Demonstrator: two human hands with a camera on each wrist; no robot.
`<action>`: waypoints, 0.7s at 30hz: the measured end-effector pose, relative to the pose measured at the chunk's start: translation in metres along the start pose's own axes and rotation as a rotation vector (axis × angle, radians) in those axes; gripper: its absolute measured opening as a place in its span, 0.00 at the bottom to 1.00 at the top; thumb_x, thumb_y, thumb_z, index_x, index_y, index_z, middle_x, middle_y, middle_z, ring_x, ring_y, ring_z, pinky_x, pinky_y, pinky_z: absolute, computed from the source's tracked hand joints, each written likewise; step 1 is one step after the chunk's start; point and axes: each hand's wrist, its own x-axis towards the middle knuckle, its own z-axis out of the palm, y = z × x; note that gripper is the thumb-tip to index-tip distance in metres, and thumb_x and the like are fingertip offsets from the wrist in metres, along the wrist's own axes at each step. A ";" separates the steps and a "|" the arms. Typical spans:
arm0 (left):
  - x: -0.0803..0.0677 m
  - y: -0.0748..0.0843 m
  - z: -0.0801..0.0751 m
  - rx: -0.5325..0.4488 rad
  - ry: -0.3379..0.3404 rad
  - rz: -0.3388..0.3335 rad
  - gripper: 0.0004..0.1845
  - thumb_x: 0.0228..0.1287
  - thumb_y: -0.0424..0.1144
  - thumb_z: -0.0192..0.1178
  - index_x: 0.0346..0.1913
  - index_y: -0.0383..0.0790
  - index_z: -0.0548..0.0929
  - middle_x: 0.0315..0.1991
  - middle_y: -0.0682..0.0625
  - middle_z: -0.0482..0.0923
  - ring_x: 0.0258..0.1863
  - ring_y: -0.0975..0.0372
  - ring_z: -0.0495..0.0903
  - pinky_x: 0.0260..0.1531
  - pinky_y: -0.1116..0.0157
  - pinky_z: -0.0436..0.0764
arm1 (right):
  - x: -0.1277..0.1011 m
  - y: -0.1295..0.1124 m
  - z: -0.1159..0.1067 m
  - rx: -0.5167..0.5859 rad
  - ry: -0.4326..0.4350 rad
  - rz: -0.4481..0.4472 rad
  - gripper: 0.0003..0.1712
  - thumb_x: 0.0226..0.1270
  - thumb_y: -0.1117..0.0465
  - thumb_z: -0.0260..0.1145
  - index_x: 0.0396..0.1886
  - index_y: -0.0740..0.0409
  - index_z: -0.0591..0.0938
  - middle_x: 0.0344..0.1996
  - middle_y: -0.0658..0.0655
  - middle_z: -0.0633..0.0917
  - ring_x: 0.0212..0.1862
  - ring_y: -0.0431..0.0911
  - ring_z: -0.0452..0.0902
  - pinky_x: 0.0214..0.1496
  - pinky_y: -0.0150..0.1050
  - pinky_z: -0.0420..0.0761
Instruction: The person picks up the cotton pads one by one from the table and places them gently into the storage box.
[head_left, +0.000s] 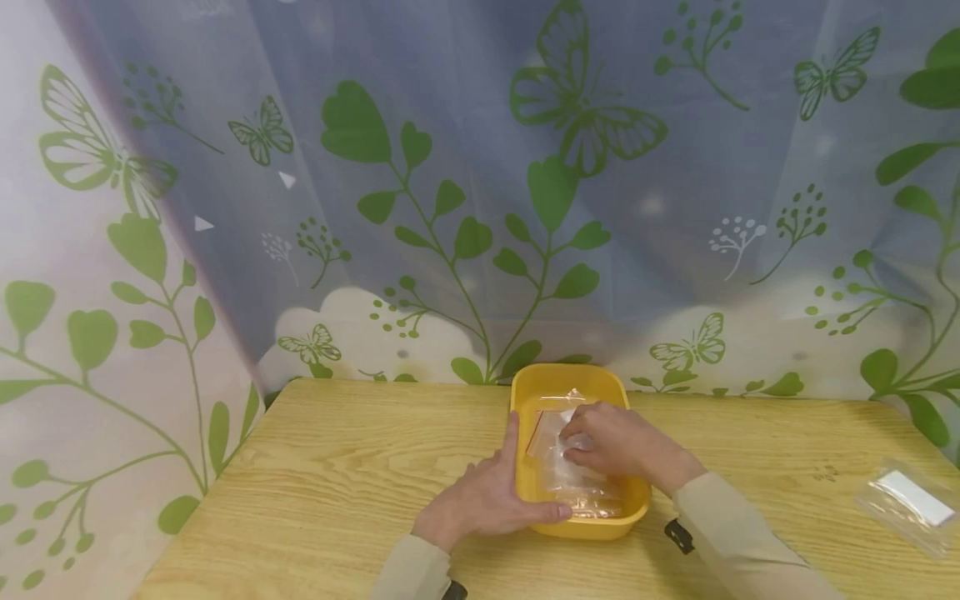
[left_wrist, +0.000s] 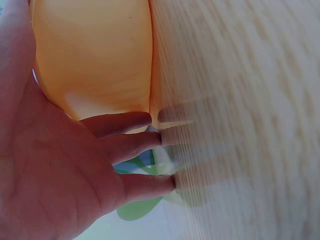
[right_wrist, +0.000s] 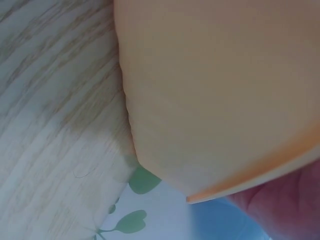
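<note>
A yellow plastic bin point(head_left: 636, 508) stands on the wooden table with clear zip-lock bags point(head_left: 558, 479) lying in it. My left hand point(head_left: 491, 496) rests against the bin's left side, its thumb laid along the near rim. In the left wrist view its spread, straight fingers point(left_wrist: 132, 145) reach down beside the bin wall to the tabletop. My right hand point(head_left: 611, 442) reaches in over the right rim, and its curled fingers and thumb pinch at the top bag, a clear one with a red line along its edge. The bin wall hides most of that hand in the right wrist view.
Toward the table's right edge lies another clear plastic bag point(head_left: 907, 504) with a white label-like piece. The wooden table point(head_left: 375, 450) ends at a hanging cloth point(head_left: 465, 208) printed with green leaves and butterflies, close behind the bin.
</note>
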 end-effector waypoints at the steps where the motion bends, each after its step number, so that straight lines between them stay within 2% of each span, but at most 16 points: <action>1: 0.000 0.000 0.000 0.000 0.000 -0.001 0.73 0.51 0.78 0.65 0.82 0.52 0.25 0.76 0.29 0.62 0.72 0.34 0.67 0.71 0.34 0.66 | 0.000 0.000 0.000 -0.004 0.006 -0.005 0.11 0.63 0.59 0.75 0.45 0.53 0.91 0.41 0.53 0.90 0.43 0.47 0.86 0.45 0.45 0.89; 5: 0.000 0.000 0.000 -0.001 0.001 0.000 0.73 0.51 0.77 0.65 0.82 0.52 0.26 0.76 0.29 0.62 0.72 0.34 0.68 0.71 0.34 0.66 | -0.001 0.001 0.000 -0.023 0.034 -0.037 0.10 0.63 0.59 0.75 0.44 0.53 0.91 0.39 0.52 0.90 0.40 0.45 0.85 0.41 0.41 0.89; 9: 0.000 0.000 0.000 0.001 0.001 0.000 0.73 0.52 0.77 0.65 0.82 0.52 0.25 0.76 0.29 0.62 0.72 0.34 0.67 0.72 0.34 0.65 | -0.003 0.002 -0.001 -0.042 0.076 -0.077 0.09 0.64 0.59 0.74 0.43 0.54 0.92 0.38 0.52 0.90 0.39 0.44 0.85 0.41 0.40 0.89; 21: 0.000 0.000 -0.001 0.004 -0.003 0.012 0.72 0.53 0.77 0.64 0.83 0.50 0.26 0.77 0.30 0.61 0.74 0.34 0.65 0.75 0.34 0.58 | -0.009 0.003 -0.006 -0.089 0.192 -0.121 0.10 0.65 0.57 0.73 0.43 0.54 0.91 0.43 0.54 0.90 0.46 0.51 0.87 0.50 0.48 0.89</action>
